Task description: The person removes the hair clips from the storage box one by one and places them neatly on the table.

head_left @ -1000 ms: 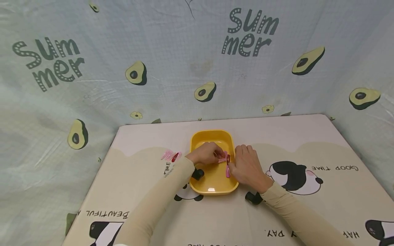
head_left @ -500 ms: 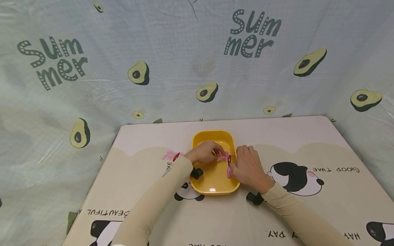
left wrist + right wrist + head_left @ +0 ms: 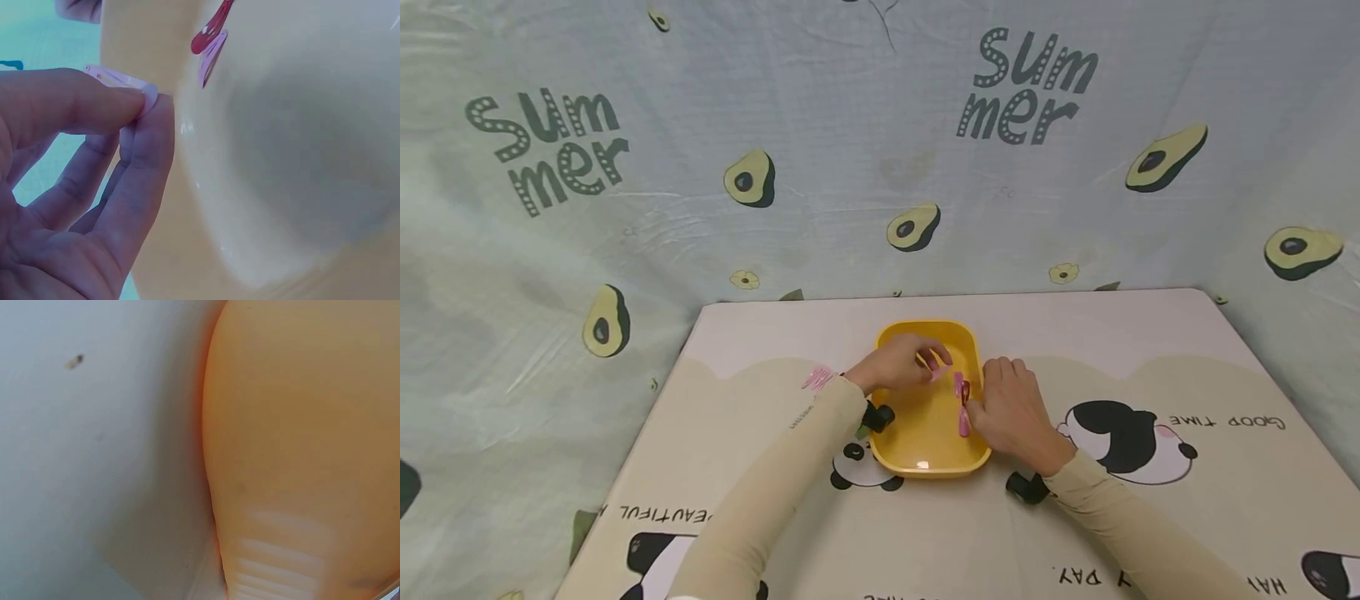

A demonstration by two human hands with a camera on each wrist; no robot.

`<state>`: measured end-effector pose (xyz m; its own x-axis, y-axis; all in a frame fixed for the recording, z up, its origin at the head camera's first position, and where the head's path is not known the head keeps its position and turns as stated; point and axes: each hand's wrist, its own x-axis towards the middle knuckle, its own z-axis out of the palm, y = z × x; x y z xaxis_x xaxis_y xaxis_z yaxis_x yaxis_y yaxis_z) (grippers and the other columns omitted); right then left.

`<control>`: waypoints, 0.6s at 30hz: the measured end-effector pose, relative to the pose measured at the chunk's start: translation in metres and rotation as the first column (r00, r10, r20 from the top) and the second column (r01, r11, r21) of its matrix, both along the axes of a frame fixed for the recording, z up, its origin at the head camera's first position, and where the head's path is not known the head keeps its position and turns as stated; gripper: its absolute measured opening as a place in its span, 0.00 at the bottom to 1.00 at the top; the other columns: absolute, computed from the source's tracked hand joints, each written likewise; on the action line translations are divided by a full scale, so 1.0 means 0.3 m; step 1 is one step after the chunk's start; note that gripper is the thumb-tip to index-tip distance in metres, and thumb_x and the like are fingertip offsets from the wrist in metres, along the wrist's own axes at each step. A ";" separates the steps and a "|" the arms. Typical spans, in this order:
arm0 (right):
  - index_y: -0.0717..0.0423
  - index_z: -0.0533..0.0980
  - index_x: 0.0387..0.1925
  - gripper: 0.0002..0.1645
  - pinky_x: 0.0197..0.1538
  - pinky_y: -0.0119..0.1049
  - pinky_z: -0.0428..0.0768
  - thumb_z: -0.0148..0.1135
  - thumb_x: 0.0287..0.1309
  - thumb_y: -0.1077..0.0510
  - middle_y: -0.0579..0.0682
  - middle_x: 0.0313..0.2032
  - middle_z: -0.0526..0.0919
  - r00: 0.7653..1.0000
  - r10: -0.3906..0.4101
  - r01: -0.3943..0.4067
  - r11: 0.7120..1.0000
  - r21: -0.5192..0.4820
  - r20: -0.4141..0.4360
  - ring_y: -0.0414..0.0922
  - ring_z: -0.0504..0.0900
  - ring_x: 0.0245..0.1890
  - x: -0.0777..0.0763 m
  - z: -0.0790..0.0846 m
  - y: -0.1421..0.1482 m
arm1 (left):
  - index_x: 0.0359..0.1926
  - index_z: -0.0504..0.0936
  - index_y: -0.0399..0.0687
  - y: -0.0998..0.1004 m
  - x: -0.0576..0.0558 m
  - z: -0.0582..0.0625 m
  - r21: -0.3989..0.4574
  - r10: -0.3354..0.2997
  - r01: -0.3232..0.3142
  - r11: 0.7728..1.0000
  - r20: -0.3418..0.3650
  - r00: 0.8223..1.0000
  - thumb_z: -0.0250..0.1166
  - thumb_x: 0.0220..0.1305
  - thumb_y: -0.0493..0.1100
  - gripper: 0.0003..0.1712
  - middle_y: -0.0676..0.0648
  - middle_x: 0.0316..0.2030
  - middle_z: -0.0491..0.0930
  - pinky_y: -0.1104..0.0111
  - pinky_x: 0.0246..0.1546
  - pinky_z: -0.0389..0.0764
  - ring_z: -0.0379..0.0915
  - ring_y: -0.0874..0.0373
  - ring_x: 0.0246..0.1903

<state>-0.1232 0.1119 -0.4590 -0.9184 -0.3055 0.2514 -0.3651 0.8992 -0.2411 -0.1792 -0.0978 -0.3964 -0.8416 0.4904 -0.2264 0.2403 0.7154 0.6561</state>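
Observation:
My left hand is over the yellow tray, pinching a pink snap hair clip between thumb and forefinger. In the head view that clip shows small at the fingertips, apart from the other clips. Along the tray's right side are a red hair clip and pink hair clips. A red clip and a pink clip also appear at the tray's edge in the left wrist view. My right hand grips the tray's right rim, thumb at the inner side and fingers outside. Its wrist view shows mostly the tray's outer wall.
A pink hatched patch lies left of the tray; I cannot tell whether it is print or objects. My left sleeve covers part of the table beside it. The tablecloth bears panda prints, and a fabric backdrop hangs behind.
My left hand has drawn up and slightly away from the clips at the tray's right side, carrying the pink hair clip. My right hand keeps its place on the rim. The head view has shifted slightly.

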 end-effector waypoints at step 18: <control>0.64 0.70 0.40 0.17 0.42 0.42 0.61 0.59 0.57 0.54 0.53 0.30 0.66 1.000 -0.006 0.006 1.000 -0.004 0.018 0.52 0.64 0.36 0.000 0.001 -0.005 | 0.54 0.86 0.51 -0.095 -0.011 0.048 0.053 0.073 -0.070 0.996 -0.055 0.996 0.66 0.64 0.32 0.19 0.43 0.47 0.86 0.66 0.47 0.86 0.80 0.52 0.42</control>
<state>-0.1231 0.1104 -0.4588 -0.9245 -0.2989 0.2366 -0.3554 0.9003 -0.2515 -0.1824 -0.1263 -0.3819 -0.8858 0.4381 -0.1530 0.2280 0.6979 0.6789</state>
